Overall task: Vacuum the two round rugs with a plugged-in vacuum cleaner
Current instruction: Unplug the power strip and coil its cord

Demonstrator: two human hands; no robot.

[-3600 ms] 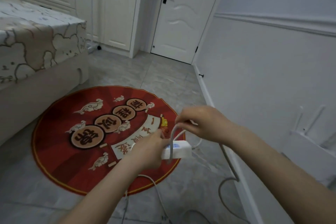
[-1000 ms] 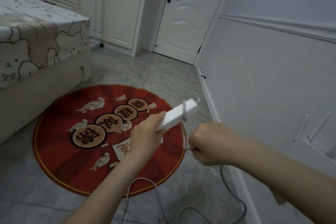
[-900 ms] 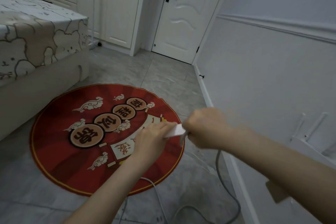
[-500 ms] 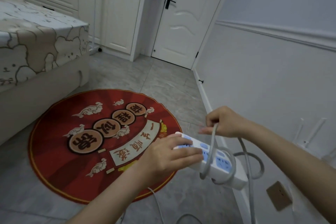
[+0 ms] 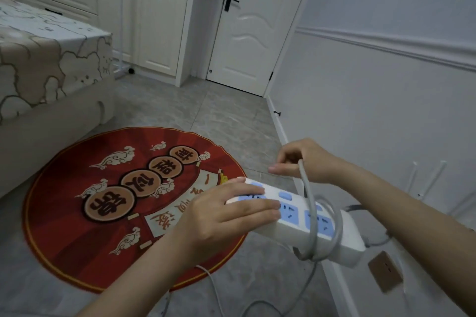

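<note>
On the grey tiled floor (image 5: 231,110) lies 1 red round rug (image 5: 77,226), unvacuumed. Our left hand (image 5: 219,216) grips the power strip (image 5: 304,224); our right hand (image 5: 304,159) pinches its cord (image 5: 309,201), partly wrapped. No vacuum visible; plugging in and vacuuming remain.

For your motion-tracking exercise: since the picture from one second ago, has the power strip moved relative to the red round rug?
Yes. The power strip has swung from tilted up over the red round rug to low and flat past its right edge.
</note>
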